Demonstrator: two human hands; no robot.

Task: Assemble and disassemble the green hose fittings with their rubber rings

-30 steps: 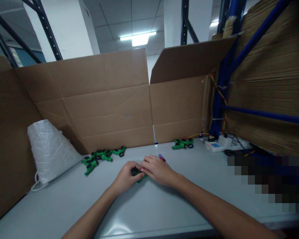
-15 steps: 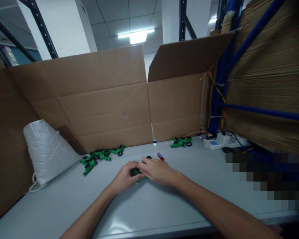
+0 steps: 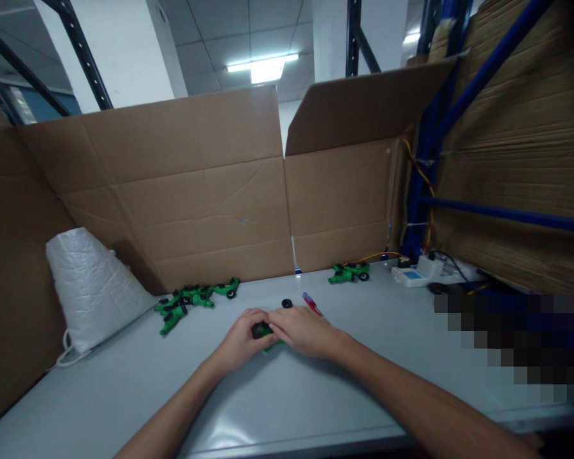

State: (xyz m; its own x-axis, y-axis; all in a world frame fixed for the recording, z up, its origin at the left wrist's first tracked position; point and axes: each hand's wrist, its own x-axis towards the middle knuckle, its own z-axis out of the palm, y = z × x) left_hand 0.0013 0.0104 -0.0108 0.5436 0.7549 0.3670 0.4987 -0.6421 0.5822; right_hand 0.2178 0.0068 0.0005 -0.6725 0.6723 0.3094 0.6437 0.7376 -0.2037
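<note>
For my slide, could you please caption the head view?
Both hands, left hand and right hand, grip a small green plastic toy car.

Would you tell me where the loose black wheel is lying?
The loose black wheel lies on the table, just beyond the right hand, beside the red screwdriver.

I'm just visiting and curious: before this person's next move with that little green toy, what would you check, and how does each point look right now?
1. Both hands on the green toy car: ok; left hand and right hand meet over it.
2. Loose black wheel within reach on the table: ok.
3. Red screwdriver nearby: ok, beside the right hand.
4. Wheel seated on the held car: cannot tell, fingers hide it.
5. Pile of green cars apart from the hands: ok.
</note>
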